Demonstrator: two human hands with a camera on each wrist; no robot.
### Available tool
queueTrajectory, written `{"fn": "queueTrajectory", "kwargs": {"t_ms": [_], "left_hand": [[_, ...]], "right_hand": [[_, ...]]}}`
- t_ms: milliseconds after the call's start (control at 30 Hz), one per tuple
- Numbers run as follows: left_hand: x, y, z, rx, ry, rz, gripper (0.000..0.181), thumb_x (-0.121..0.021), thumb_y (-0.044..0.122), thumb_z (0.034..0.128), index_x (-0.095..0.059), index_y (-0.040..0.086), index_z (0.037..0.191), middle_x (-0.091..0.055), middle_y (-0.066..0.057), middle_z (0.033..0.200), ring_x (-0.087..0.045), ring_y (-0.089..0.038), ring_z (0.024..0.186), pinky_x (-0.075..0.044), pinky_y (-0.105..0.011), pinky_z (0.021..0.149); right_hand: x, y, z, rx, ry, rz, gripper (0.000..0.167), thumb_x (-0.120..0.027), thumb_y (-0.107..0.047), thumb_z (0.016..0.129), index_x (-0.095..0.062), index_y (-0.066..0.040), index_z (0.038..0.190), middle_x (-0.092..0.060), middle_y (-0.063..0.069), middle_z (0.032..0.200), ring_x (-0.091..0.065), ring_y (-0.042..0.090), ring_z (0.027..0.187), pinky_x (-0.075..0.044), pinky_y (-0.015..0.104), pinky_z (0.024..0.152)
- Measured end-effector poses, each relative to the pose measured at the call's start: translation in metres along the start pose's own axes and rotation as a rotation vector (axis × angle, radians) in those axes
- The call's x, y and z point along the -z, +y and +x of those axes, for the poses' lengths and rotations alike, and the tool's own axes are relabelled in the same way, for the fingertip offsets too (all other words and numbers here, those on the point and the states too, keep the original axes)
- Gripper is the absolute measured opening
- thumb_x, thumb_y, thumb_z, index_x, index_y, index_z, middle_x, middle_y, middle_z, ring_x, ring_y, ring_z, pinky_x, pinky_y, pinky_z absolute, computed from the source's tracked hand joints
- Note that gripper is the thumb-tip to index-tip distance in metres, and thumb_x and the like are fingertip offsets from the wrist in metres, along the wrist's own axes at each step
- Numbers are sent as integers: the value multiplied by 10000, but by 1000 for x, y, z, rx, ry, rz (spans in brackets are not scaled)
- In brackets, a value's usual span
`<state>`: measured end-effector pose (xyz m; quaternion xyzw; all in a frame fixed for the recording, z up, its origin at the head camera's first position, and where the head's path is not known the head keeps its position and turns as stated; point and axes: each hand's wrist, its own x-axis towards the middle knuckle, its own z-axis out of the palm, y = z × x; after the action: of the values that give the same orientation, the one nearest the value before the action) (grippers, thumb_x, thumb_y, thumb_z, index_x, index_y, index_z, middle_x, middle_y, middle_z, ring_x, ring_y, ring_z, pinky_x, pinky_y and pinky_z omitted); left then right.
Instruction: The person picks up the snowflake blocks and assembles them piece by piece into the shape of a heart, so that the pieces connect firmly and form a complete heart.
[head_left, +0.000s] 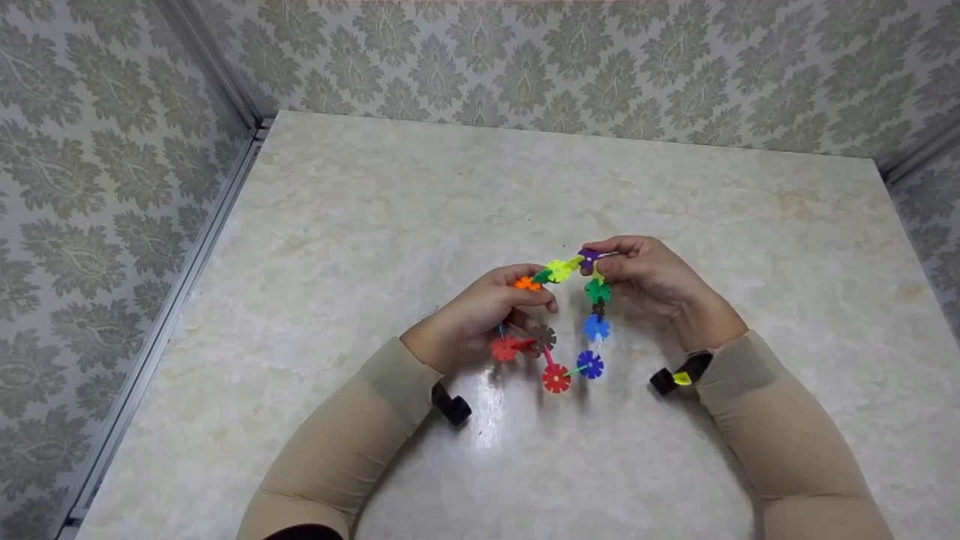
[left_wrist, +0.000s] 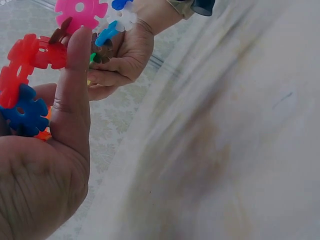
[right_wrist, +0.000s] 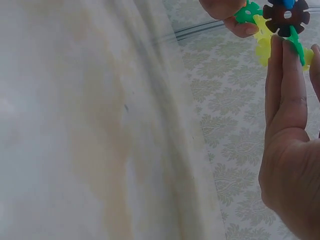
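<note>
A ring-like chain of colourful notched plastic snowflake discs (head_left: 556, 379) is held up above the table between both hands. My left hand (head_left: 487, 307) grips its left side, with an orange disc (head_left: 527, 284) between thumb and fingers. At the top right, my right hand (head_left: 649, 277) pinches a purple disc (head_left: 589, 259) beside a yellow one. Green, brown and blue discs (head_left: 596, 328) hang below the right hand. In the left wrist view, a blue disc (left_wrist: 26, 111) and red discs lie near the left palm. The right wrist view shows a brown disc (right_wrist: 287, 15) just above the right fingertips.
The pale marbled table (head_left: 360, 202) spreads around the hands. Patterned wallpaper panels (head_left: 480, 60) stand behind it and at both sides. Each wrist carries a black strap-on camera (head_left: 452, 409).
</note>
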<state>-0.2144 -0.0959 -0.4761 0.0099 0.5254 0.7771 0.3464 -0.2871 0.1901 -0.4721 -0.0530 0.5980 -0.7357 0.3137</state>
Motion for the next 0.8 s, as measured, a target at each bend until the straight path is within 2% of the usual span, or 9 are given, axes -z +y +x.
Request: {"fn": "queueTrajectory", "kwargs": {"t_ms": [133,233,367,500,633,800], "left_hand": [[1,-1,1,1,1,2,485,-681,123,1127,-533,46,1583,-776,-14,1012,-611,-107,570,-684,-394,629],[1,-1,1,2,10,3,450,-689,125,1122,-560,69,1550,-779,-17,1017,-593,-117,569,-678,-398,631],[2,-2,2,-1,17,12,476,-699,134,1117,-548,63,1563,-782,-26,1023,-590,-123,575,-683,-410,643],[3,-2,2,-10,14,34,517,-693,135,1120,-522,34,1598,-779,-29,1026,-594,-119,596,-694,-412,657],[3,-1,1,-13,12,50,519,-686,132,1124,-523,34,1606,-775,-28,1029,-597,-126,615,-701,-413,670],[3,0,1,-17,-1,54,518,-683,132,1124,-523,42,1609,-769,-33,1035,-598,-132,621,-697,-404,659]], "right_hand": [[-1,0,0,-6,12,6,274,-682,15,1094,-867,-156,1204,-870,7,989,-750,77,739,-618,190,626],[-1,0,0,-2,15,5,279,-685,18,1092,-871,-146,1219,-874,15,994,-759,83,747,-632,194,642],[0,0,0,9,-5,-4,276,-685,-13,1106,-849,-136,1290,-880,32,1058,-827,111,869,-690,228,791],[2,-1,0,20,-51,-14,290,-667,-56,1131,-810,-133,1371,-874,34,1129,-844,122,956,-694,249,899],[5,-3,-2,20,-97,-23,336,-656,-44,1134,-769,-121,1441,-866,24,1183,-840,112,999,-686,243,930],[8,-5,-3,18,-141,-51,472,-645,84,1087,-690,-64,1533,-856,39,1250,-829,119,1083,-684,242,939]]}}
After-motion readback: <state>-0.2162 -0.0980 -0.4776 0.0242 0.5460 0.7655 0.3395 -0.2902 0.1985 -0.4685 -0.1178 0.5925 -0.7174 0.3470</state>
